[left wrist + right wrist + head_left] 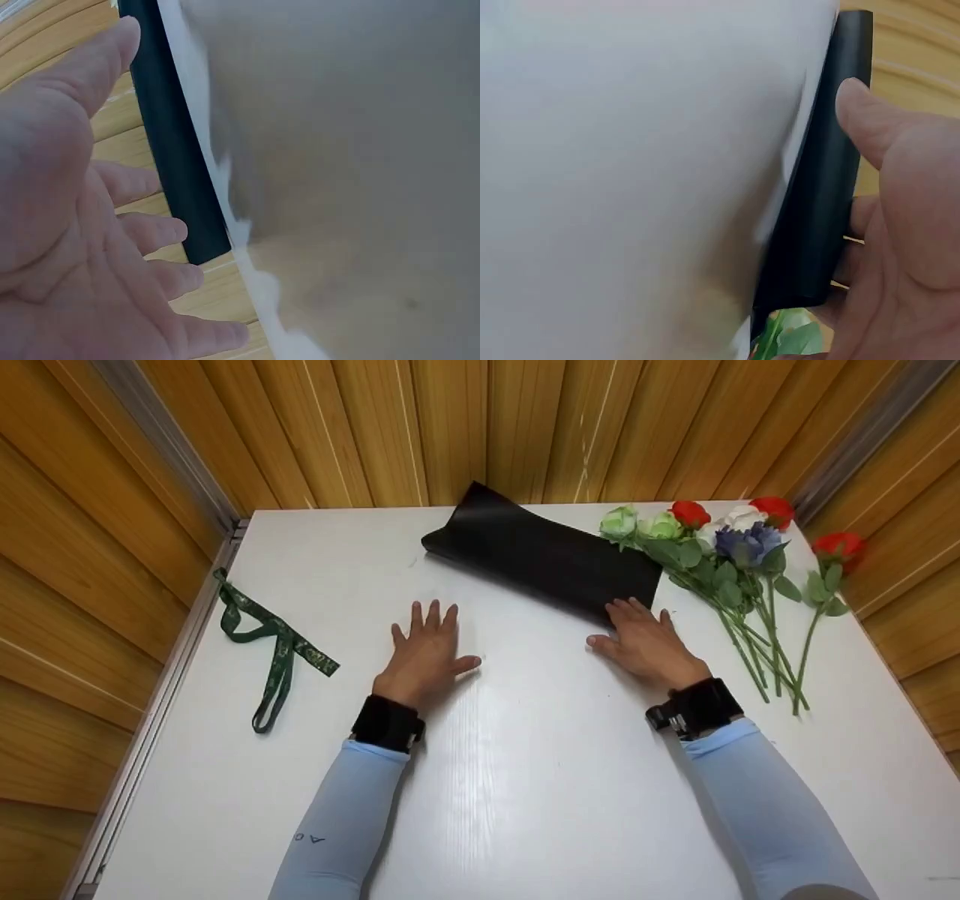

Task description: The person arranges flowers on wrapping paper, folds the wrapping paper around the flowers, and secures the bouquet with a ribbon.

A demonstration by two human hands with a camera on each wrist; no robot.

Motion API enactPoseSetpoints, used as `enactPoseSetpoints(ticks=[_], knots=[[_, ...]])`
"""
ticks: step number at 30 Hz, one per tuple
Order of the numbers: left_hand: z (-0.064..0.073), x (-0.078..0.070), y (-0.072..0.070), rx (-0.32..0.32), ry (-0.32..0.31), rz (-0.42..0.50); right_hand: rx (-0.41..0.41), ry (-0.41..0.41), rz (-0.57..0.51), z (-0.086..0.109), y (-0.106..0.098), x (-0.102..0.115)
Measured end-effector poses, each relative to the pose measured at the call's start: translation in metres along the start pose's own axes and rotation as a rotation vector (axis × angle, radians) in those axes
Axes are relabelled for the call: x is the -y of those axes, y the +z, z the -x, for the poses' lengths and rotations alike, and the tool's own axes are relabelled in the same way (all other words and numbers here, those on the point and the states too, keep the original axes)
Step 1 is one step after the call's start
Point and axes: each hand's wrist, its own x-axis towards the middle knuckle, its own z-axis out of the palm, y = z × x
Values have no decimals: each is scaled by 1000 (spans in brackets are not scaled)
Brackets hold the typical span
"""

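Note:
A black folded sheet of wrapping paper (544,551) lies at the back of the white table, its left end curling up. My right hand (651,649) is spread palm down at the paper's near right corner, fingertips right at its edge. In the right wrist view its straight fingers and thumb overlap the black paper (829,165). My left hand (424,660), fingers spread, is over the table in front of the paper's left end and holds nothing. From the left wrist, the paper (176,142) appears beyond the left fingertips.
Several artificial flowers lie at the right, among them a blue flower (746,544) and a red rose (840,547), stems toward me. A dark green patterned ribbon (283,649) lies loosely looped at the left. Wooden panel walls (450,427) enclose the table's back and sides.

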Motion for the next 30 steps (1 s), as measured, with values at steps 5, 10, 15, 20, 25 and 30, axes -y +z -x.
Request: enactPoseSetpoints(ticks=[5, 10, 15, 20, 25, 30], knots=[[-3, -8, -2, -13, 20, -5, 60, -27, 22, 14, 8, 13], [-11, -17, -1, 12, 55, -2, 67, -80, 34, 31, 17, 26], [-23, -23, 3, 37, 80, -41, 63, -127, 43, 48, 24, 36], [-36, -30, 7, 54, 132, -95, 62, -149, 57, 59, 27, 40], [-47, -39, 8, 51, 179, -179, 66, -163, 63, 61, 28, 41], [-57, -49, 7, 36, 239, -245, 64, -188, 60, 61, 28, 41]])
